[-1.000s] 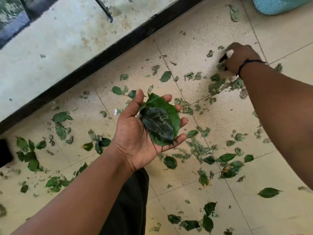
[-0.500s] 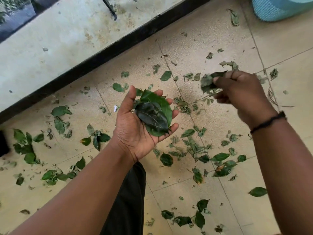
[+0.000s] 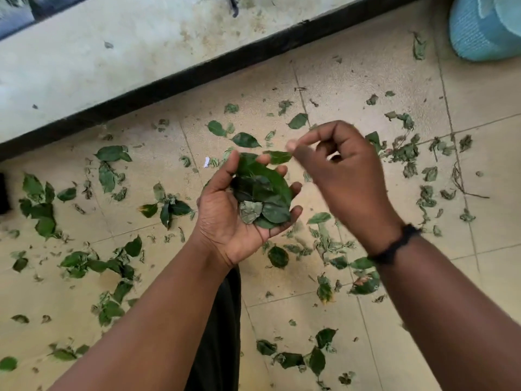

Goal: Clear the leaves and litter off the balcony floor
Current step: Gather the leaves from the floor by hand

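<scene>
Lettering — none legible.
No words, brands, numbers or signs on the tiled floor (image 3: 394,80), the blue basket (image 3: 479,32) or the white paper scrap (image 3: 207,162) — all plain.

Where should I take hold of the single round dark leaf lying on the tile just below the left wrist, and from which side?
The leaf lies flat on the floor, apart from the others, so no face can be pinched. Probably best to come from above, press its near edge with the fingers, slide a fingertip under and pinch that rim.

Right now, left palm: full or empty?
Full. The left hand lies palm up, cupping a pile of green leaves.
</scene>
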Tool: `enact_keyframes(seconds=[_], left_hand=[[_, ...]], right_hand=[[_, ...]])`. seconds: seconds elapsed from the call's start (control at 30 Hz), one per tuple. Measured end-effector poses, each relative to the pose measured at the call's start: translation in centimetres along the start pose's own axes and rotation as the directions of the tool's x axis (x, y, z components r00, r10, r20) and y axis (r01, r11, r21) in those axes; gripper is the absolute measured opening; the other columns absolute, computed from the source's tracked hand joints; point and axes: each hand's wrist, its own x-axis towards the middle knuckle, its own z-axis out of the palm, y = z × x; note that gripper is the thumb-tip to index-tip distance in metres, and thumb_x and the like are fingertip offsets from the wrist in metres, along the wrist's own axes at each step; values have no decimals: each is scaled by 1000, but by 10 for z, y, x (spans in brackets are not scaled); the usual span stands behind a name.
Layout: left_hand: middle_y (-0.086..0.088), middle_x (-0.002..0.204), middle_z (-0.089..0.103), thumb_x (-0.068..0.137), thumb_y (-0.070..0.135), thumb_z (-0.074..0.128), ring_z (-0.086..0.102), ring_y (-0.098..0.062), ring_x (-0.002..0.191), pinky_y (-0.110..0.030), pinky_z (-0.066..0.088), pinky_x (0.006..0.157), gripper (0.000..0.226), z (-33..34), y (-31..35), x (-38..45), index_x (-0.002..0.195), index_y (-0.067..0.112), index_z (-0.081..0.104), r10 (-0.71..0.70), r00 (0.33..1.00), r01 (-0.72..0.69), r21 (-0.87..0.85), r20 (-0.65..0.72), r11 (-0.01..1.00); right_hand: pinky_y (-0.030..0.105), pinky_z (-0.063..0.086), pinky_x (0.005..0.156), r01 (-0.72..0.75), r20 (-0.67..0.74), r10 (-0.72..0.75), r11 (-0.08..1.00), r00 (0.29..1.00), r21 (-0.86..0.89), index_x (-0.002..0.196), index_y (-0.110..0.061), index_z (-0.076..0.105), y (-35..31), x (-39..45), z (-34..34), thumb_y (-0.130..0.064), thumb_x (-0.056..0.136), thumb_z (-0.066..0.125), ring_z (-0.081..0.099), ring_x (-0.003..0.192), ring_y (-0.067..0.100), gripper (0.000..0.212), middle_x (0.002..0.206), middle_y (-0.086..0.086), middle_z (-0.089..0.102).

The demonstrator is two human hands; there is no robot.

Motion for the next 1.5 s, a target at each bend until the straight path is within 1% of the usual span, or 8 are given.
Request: enact_keyframes(seconds=[0.17, 0.3, 0.57, 0.77, 0.9, 1.2, 1.4, 1.5], left_hand=[[-3, 105, 70, 88, 59, 49, 67, -31, 100, -48, 54, 85, 45, -24, 17, -10, 86, 22, 75, 78, 997, -79, -46, -26, 996], [-2, 107, 70, 91, 62, 44, 67, -30, 102, -47, 54, 87, 48, -42, 40, -16, 87, 25, 73, 146, 986, -154, -95, -80, 984], [0, 108, 70, 91, 66, 42, 67, -31, 104, -51, 50, 91, 53, -57, 88, -25, 84, 25, 74, 251, 954, -266, -73, -164, 961], [1, 109, 70, 91, 67, 41, 67, -29, 108, -49, 53, 88, 52, -65, 105, -31, 87, 25, 72, 281, 941, -297, -64, -186, 953], [1, 109, 70, 91, 68, 40, 66, -29, 109, -49, 53, 88, 53, -74, 111, -34, 87, 26, 72, 277, 941, -289, -38, -193, 957], [0, 107, 71, 91, 69, 42, 68, -30, 106, -51, 53, 88, 54, -75, 124, -35, 85, 25, 73, 271, 944, -287, -63, -188, 956], [0, 108, 71, 90, 69, 42, 67, -30, 107, -50, 51, 89, 57, -68, 124, -32, 81, 23, 75, 261, 951, -275, -68, -165, 959], [-1, 108, 71, 90, 69, 42, 68, -31, 105, -51, 51, 89, 56, -67, 120, -30, 83, 23, 74, 253, 956, -263, -49, -151, 964]], right_hand=[[25, 40, 61, -125, -18, 127, 919, 992, -375, 86, -22, 62, 87, 71, 9, -30, 89, 67, 57, 65, 17, 10, 71, -9, 57], [31, 42, 71, -70, 101, 199, 701, 975, -710, 111, -19, 59, 134, 109, 41, -22, 93, 56, 58, 94, 31, 18, 111, 9, 60], [41, 38, 93, 142, 184, 99, 331, 978, -933, 129, -15, 55, 159, 135, 89, -17, 95, 50, 45, 116, 38, 35, 128, 16, 48], [33, 40, 83, 306, 428, 85, 577, 900, -757, 109, -27, 70, 140, 122, 111, -33, 93, 60, 52, 110, 28, 20, 112, 7, 66], [34, 40, 86, 511, 624, 119, 467, 773, -722, 109, -24, 70, 142, 105, 157, -30, 94, 61, 46, 117, 28, 19, 117, 4, 62], [37, 37, 62, 545, 604, 112, 325, 789, -773, 152, -17, 19, 159, 96, 191, -15, 102, 36, 61, 97, 36, 52, 130, 19, 47], [35, 38, 67, 484, 551, 145, 330, 822, -810, 129, -16, 47, 165, 95, 177, -18, 101, 37, 58, 103, 35, 30, 120, 14, 53], [35, 43, 67, 247, 366, 154, 501, 918, -830, 118, -15, 55, 173, 91, 166, -19, 98, 44, 60, 97, 34, 23, 117, 12, 56]])
